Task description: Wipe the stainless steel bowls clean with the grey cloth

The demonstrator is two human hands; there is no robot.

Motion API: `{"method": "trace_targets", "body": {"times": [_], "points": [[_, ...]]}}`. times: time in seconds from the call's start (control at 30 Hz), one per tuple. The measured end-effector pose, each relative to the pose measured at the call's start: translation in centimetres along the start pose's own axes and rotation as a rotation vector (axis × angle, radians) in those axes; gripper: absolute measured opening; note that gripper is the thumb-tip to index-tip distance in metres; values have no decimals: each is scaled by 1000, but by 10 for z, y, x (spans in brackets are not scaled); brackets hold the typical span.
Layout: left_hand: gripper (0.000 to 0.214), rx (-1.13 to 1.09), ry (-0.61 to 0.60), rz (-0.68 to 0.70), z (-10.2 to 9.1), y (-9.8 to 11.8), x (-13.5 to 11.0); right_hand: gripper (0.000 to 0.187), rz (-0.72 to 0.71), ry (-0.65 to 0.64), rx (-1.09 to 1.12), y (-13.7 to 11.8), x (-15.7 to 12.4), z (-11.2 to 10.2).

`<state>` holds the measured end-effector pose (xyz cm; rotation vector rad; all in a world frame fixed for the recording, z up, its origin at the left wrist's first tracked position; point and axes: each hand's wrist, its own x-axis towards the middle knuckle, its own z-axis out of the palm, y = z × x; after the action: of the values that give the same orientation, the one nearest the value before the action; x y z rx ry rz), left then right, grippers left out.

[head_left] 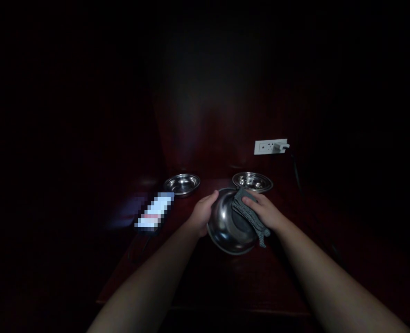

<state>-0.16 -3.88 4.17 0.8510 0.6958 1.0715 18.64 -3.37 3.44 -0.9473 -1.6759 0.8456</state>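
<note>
A shiny metal bowl [223,226] is held tilted over the dark red table, its rounded outside towards me. My left hand [204,213] grips the bowl's left rim, thumb on top and the other fingers mostly hidden behind it. In my right hand [262,209] is a grey knitted cloth [248,213], bunched and pressed against the upper right of the bowl. A corner of the cloth hangs down past the bowl's right side.
Behind the bowl stand two shallow metal dishes, a left dish [182,184] and a right dish [252,181]. A lit phone [155,212], blurred out, lies at left. A wall socket [270,146] holds a plug with a hanging cable [296,172]. The surroundings are very dark.
</note>
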Motion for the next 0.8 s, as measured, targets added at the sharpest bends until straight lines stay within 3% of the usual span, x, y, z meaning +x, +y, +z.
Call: {"method": "trace_targets", "body": {"times": [0.1,0.3,0.8], "points": [[29,49,148,139,3,-7,2,39,19,24,6,1,1,0],[34,52,205,218,5,-15,2,44,75,197,-45,5,2,-2],[32,-93,153,290,5,-26,6,41,182,382,59,10,6,-1]]}}
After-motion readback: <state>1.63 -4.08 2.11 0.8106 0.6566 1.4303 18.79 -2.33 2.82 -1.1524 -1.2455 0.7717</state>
